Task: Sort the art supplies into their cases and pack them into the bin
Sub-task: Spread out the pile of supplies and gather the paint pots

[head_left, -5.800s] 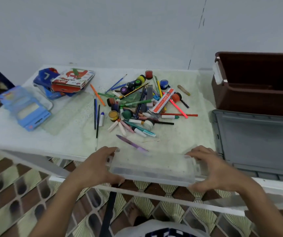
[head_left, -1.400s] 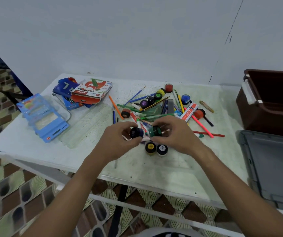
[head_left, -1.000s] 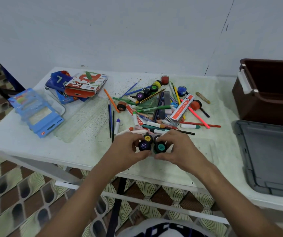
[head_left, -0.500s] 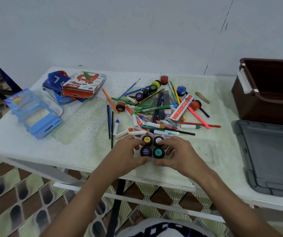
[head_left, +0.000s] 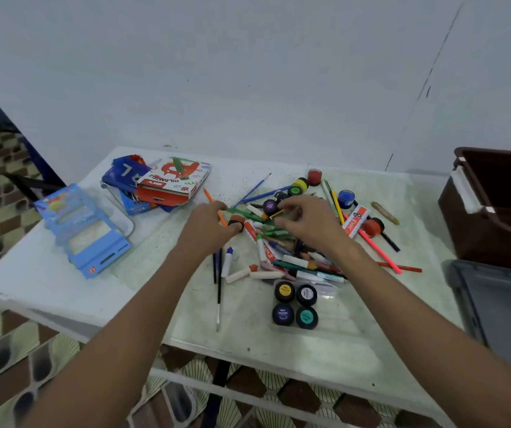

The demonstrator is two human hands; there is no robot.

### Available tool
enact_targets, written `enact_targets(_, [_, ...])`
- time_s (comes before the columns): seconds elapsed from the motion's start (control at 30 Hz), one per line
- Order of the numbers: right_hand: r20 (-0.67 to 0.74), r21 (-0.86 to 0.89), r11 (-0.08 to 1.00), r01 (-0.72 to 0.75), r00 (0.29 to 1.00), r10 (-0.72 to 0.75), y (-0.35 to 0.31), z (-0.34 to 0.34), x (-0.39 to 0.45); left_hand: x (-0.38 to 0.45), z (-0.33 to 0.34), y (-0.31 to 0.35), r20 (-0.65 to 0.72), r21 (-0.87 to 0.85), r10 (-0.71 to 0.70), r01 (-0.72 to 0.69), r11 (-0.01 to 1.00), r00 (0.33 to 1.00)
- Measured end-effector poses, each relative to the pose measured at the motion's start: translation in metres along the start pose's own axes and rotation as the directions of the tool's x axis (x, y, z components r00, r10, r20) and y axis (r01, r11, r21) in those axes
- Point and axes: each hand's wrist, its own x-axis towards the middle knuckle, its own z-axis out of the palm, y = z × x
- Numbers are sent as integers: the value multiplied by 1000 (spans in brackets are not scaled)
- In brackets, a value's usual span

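Clear plastic forms the shallow case (head_left: 334,316) near the front of the counter (head_left: 62,288); four paint pots (head_left: 295,304) stand in it, two by two, lids up. Behind it lies the heap of pens, brushes and markers (head_left: 294,261). The left hand (head_left: 204,227) pinches a brown-lidded pot (head_left: 236,222) at the heap's left edge. The right hand (head_left: 306,220) reaches with curled fingers to a purple-lidded pot (head_left: 269,206); whether it grips that pot I cannot tell. At the right stands the brown bin (head_left: 495,211), with the grey lid (head_left: 501,307) in front.
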Motion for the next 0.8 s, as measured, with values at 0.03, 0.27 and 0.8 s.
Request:
enact_targets(0.03, [15,-19,1000,4,1000,-4,-1,3,14,9,2,-2,25,27,-20,20,999,999])
enact_targets(0.27, [27,-129,989,-73,997,77,24,42,66,22,24,-8,93,18,-81,80,997,992])
enact_targets(0.8, [-111,79,996,-35,993,44,-12,-4,-1,-22,8,23,-62,-199,183,-191,961,981])
